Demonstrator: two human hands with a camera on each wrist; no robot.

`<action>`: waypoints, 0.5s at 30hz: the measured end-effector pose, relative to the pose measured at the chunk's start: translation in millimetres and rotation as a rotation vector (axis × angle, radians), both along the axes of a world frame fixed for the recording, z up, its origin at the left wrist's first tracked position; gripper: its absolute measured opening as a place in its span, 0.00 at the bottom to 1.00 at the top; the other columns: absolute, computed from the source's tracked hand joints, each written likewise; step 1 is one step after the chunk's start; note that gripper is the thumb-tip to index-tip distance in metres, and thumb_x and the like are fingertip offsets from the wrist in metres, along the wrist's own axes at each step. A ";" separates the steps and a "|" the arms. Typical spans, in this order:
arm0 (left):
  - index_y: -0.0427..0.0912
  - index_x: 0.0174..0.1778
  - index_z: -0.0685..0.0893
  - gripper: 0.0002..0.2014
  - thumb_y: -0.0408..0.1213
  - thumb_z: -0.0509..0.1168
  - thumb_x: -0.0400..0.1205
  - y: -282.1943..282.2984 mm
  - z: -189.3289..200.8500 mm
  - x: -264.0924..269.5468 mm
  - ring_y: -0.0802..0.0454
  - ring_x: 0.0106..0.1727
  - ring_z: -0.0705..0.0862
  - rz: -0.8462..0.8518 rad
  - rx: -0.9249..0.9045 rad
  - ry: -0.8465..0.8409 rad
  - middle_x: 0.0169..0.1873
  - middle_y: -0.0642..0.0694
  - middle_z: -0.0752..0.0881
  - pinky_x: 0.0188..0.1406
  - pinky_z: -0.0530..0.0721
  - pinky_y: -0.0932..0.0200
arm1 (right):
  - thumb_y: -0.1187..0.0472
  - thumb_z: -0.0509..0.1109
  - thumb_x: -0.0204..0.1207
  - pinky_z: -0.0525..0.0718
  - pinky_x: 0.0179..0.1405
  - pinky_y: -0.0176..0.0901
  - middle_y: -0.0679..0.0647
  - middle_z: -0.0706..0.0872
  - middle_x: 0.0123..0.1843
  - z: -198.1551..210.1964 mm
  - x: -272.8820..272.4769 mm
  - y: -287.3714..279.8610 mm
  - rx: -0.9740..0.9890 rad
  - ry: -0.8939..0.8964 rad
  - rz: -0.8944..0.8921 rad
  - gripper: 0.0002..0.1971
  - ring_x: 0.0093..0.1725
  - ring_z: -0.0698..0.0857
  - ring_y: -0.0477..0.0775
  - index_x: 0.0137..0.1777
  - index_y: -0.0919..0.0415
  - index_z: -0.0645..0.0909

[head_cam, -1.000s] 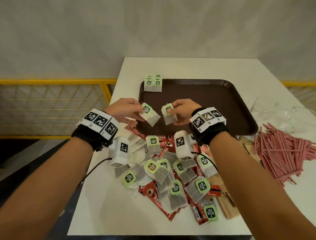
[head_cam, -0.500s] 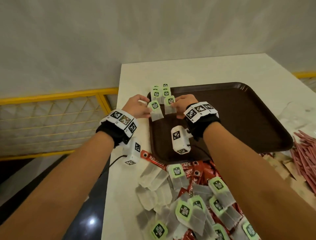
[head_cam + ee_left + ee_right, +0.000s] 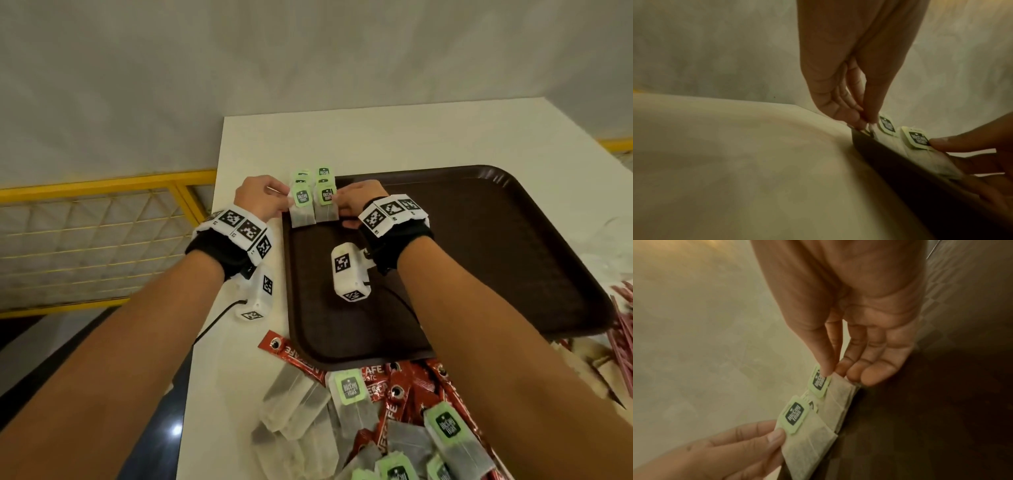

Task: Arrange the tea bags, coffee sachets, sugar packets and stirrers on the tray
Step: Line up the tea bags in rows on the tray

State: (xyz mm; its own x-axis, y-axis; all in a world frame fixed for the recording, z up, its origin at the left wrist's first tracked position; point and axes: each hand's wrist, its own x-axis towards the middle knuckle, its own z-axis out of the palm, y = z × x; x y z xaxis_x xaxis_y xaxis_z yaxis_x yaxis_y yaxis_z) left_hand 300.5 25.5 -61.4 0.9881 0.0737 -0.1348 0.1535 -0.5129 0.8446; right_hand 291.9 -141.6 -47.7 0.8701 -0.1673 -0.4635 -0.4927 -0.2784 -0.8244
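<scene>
Our left hand (image 3: 262, 197) pinches a grey paper tea bag with a green tag (image 3: 302, 209) at the far left corner of the dark brown plastic tray (image 3: 496, 246). Our right hand (image 3: 359, 202) pinches a second green-tagged tea bag (image 3: 326, 205) just beside it. Loose tea bags and red coffee sachets (image 3: 390, 387) lie heaped on the white table (image 3: 394, 137) near us.

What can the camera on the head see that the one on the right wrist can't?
Only the head view shows the loose pile of tea bags and red coffee sachets near the tray's near edge, the pink stirrers and the yellow railing. Only the right wrist view shows the right hand from below, its thumb on a green tag. Both show the left hand, two tea bags side by side and the brown tray.
</scene>
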 end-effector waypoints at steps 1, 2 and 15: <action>0.38 0.48 0.85 0.09 0.30 0.73 0.73 -1.6 -0.4 0.6 0.52 0.42 0.84 0.001 0.055 -0.011 0.43 0.42 0.86 0.45 0.86 0.59 | 0.66 0.70 0.76 0.83 0.62 0.52 0.62 0.86 0.60 -0.3 2.4 0.8 -0.041 0.005 0.007 0.14 0.61 0.85 0.59 0.61 0.66 0.82; 0.39 0.49 0.85 0.09 0.31 0.73 0.73 -3.2 -0.1 1.2 0.50 0.46 0.84 -0.004 0.100 -0.019 0.45 0.41 0.87 0.49 0.84 0.57 | 0.66 0.71 0.76 0.83 0.63 0.52 0.61 0.86 0.59 -1.2 4.6 1.2 -0.084 0.001 0.015 0.13 0.60 0.85 0.58 0.60 0.66 0.83; 0.42 0.58 0.78 0.23 0.44 0.76 0.71 -6.8 -1.5 -10.0 0.51 0.47 0.75 -0.261 0.517 -0.183 0.53 0.43 0.79 0.45 0.71 0.60 | 0.58 0.77 0.71 0.86 0.54 0.45 0.57 0.88 0.50 -6.4 0.7 0.9 -0.279 -0.048 0.106 0.14 0.46 0.84 0.51 0.31 0.56 0.74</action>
